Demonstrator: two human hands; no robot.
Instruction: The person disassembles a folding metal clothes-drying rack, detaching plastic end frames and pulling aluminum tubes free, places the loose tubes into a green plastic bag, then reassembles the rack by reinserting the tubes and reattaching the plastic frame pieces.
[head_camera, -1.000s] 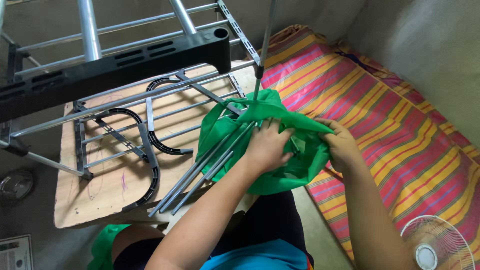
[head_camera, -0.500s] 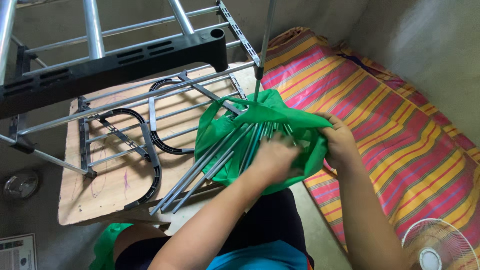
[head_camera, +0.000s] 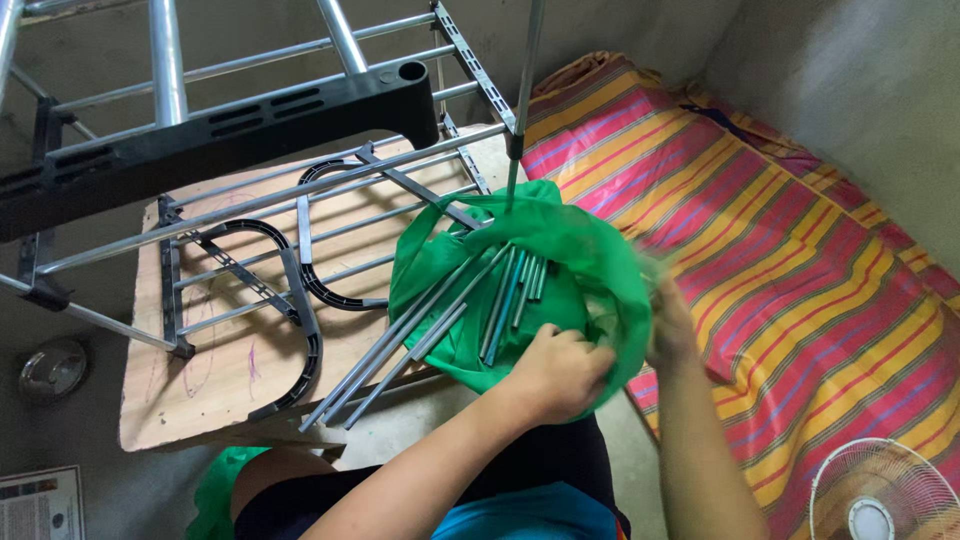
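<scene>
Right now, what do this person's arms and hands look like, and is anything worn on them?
Both forearms are bare, with no sleeves reaching them. The left hand shows no glove, ring, watch or bracelet. The right hand is blurred, so small items there cannot be ruled out. Lower down, a blue garment and dark clothing cover the body.

Your surface: bare wooden board (head_camera: 240, 385) | on it: grey metal rack frame with black curved ends (head_camera: 290, 262) | green bag (head_camera: 560, 250) over its right edge | loose metal rods (head_camera: 400, 355) spilling out.
</scene>
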